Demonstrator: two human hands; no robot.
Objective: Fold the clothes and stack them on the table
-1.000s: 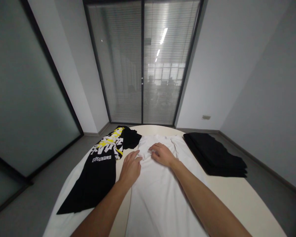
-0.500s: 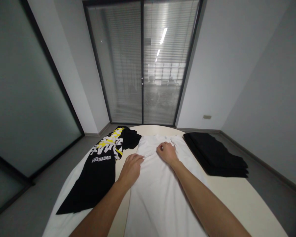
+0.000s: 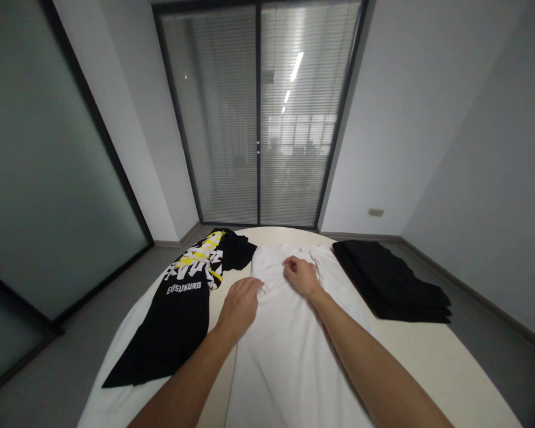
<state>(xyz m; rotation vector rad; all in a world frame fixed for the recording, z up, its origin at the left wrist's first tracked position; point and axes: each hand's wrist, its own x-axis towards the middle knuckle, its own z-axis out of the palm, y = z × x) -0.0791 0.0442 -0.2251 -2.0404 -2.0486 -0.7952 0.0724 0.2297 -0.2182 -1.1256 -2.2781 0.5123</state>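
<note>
A white shirt (image 3: 289, 351) lies spread lengthwise on the round table (image 3: 432, 356) in front of me. My left hand (image 3: 241, 304) rests on the shirt's left edge, its fingers curled and pinching a fold of the cloth. My right hand (image 3: 301, 275) sits farther up near the shirt's top, with its fingers closed on the white fabric. Both forearms reach out over the shirt.
A black shirt with white and yellow print (image 3: 182, 303) lies on the table's left side, over a white cloth (image 3: 116, 392). A stack of folded black clothes (image 3: 390, 282) sits at the right. Glass doors with blinds (image 3: 258, 113) stand beyond the table.
My right hand has moved up the shirt from beside my left hand toward the top and closed on the cloth. My left hand has shifted slightly right along the edge.
</note>
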